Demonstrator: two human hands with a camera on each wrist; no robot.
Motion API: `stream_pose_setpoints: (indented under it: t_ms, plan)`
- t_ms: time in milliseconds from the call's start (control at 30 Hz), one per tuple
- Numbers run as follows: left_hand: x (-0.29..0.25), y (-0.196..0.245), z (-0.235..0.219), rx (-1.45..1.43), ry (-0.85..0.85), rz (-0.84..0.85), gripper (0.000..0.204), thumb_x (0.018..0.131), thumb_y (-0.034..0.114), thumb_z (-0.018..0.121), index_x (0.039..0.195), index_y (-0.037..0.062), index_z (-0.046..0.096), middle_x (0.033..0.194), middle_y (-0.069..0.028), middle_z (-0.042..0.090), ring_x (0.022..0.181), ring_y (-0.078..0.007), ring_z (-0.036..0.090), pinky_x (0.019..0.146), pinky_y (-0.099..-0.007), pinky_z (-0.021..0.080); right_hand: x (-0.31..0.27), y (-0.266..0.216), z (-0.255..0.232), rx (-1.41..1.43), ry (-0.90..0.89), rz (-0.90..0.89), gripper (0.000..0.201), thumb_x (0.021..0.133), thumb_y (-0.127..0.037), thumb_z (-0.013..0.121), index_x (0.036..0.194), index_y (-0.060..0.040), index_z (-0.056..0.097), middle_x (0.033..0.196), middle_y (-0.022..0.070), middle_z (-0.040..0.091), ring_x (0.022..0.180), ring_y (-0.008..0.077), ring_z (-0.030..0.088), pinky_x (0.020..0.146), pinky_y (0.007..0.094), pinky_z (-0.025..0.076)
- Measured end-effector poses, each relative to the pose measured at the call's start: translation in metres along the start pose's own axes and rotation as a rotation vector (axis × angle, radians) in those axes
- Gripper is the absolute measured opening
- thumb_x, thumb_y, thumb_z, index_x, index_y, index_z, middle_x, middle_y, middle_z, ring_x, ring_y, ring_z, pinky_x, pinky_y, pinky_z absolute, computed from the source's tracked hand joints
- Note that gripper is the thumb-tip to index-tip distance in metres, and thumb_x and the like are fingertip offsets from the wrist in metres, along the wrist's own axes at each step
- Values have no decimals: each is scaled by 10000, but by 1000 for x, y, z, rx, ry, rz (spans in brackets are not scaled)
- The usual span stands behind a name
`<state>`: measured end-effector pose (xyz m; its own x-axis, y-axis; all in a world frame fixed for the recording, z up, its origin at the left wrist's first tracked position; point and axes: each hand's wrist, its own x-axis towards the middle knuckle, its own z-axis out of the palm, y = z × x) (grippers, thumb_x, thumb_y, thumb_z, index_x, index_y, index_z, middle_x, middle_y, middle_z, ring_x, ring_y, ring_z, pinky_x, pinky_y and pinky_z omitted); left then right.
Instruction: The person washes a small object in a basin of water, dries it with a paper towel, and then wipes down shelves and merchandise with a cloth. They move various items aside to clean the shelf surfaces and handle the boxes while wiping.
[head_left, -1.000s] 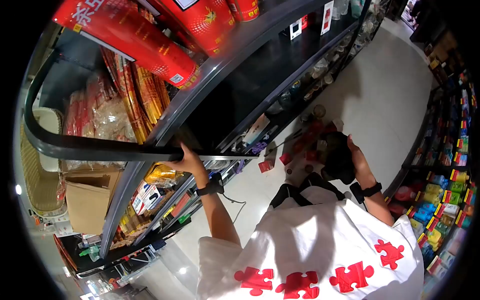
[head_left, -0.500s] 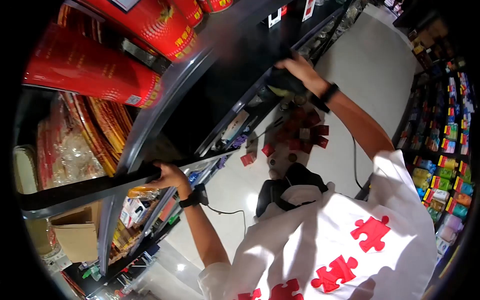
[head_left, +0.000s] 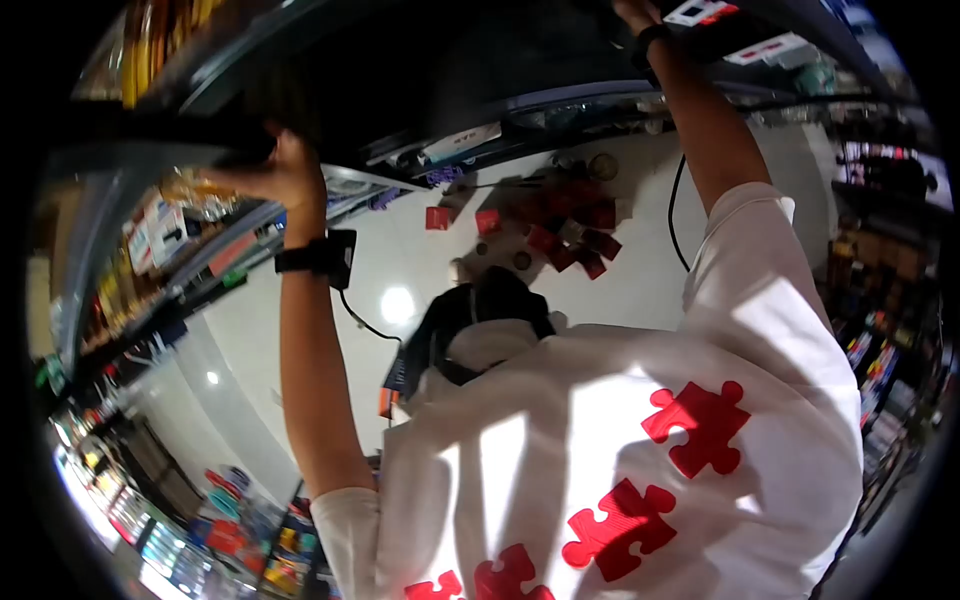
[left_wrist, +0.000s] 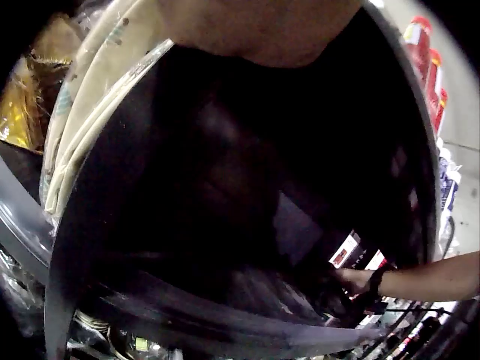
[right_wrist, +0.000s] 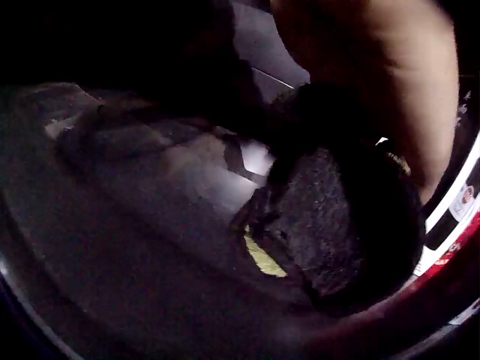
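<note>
In the head view, my left hand [head_left: 290,178] grips a dark bar [head_left: 180,150] along the shelf, thumb extended below it. My right hand [head_left: 635,14] is at the top edge, partly cut off. The right wrist view shows the hand [right_wrist: 382,82] over a bunched dark cloth [right_wrist: 322,217] with a yellow patch, against the black shelf surface [right_wrist: 112,247]; its fingertips are hidden. Across the shelf in the left wrist view, the right hand [left_wrist: 357,280] holds the dark cloth. Only part of my left hand [left_wrist: 262,30] shows there.
Several red boxes [head_left: 595,213] and small round things lie on the pale floor [head_left: 380,260]. Lower shelves hold packets and a white box [head_left: 462,142]. White boxes [left_wrist: 346,247] stand near the right hand. A cable [head_left: 675,215] hangs beside the right arm.
The right hand has risen from low on the right and reached forward onto the shelf with the dark cloth. The left hand stays at the bar; the head view has turned.
</note>
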<state>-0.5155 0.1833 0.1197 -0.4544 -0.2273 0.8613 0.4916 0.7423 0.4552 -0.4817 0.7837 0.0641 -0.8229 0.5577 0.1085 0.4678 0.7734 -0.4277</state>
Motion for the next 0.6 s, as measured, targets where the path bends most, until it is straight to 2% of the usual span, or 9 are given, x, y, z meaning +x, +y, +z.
stream_pose_setpoints:
  t_ms: [100, 133, 167, 233, 267, 300, 367, 500, 600]
  plan:
    - [0, -3, 4, -75, -5, -66, 1053, 753, 203, 768, 1480, -120, 79, 1527, -297, 168, 1429, -418, 211, 1189, -474, 201, 20, 6, 9, -32, -46, -97, 397, 944, -303, 492, 1216, -43, 618, 1222, 236, 622, 1124, 423, 573, 918, 480, 464]
    - [2, 0, 0, -19, -26, 101, 1055, 762, 92, 712, 1537, 50, -2, 1563, -216, 53, 1414, -346, 223, 1192, -512, 193, 29, 7, 11, -44, -57, -126, 400, 943, -309, 495, 1217, -43, 617, 1222, 234, 623, 1122, 420, 575, 918, 477, 464]
    - [11, 29, -10, 239, 53, 205, 1023, 754, 99, 734, 1511, -19, 56, 1515, -242, 176, 1374, -331, 281, 1174, -474, 228, 38, 11, 16, -52, -65, -152, 404, 942, -314, 498, 1218, -43, 616, 1221, 231, 624, 1121, 416, 576, 919, 474, 465]
    - [15, 36, -10, -110, -16, -48, 998, 757, 128, 759, 1476, -71, 96, 1453, -257, 270, 1333, -320, 321, 1151, -435, 251, 56, 18, 23, -65, -78, -195, 412, 940, -325, 504, 1220, -43, 614, 1220, 226, 627, 1117, 410, 579, 920, 469, 465]
    - [19, 39, -13, -280, -31, -63, 976, 761, 150, 774, 1455, -76, 126, 1422, -247, 301, 1300, -304, 341, 1134, -406, 256, 67, 18, 25, -72, -78, -217, 416, 939, -330, 507, 1221, -44, 613, 1220, 223, 628, 1116, 406, 580, 920, 466, 465]
    - [21, 46, -18, -132, -48, -7, 968, 758, 152, 776, 1449, -71, 136, 1415, -235, 308, 1298, -306, 347, 1129, -406, 265, 76, 16, 27, -78, -74, -229, 420, 938, -335, 510, 1222, -44, 613, 1219, 221, 629, 1114, 403, 582, 921, 463, 466]
    - [12, 33, -8, -132, 60, 149, 968, 753, 158, 772, 1448, -68, 137, 1412, -232, 309, 1303, -311, 343, 1131, -408, 264, 91, 17, 33, -78, -79, -241, 428, 936, -346, 516, 1224, -44, 611, 1218, 216, 632, 1111, 396, 584, 922, 457, 466]
    - [19, 56, -18, -102, 7, 6, 921, 726, 171, 777, 1419, -54, 213, 1301, -194, 405, 1207, -294, 420, 1072, -387, 316, 119, 13, 53, -68, -96, -285, 446, 931, -367, 528, 1228, -45, 608, 1216, 205, 637, 1104, 382, 590, 923, 446, 467]
    - [19, 51, -23, -175, 55, -16, 807, 728, 162, 771, 1344, -37, 289, 1118, -179, 525, 1017, -271, 542, 919, -371, 437, 141, 2, 65, -63, -98, -331, 459, 928, -383, 537, 1231, -45, 605, 1214, 198, 640, 1099, 372, 594, 925, 438, 468]
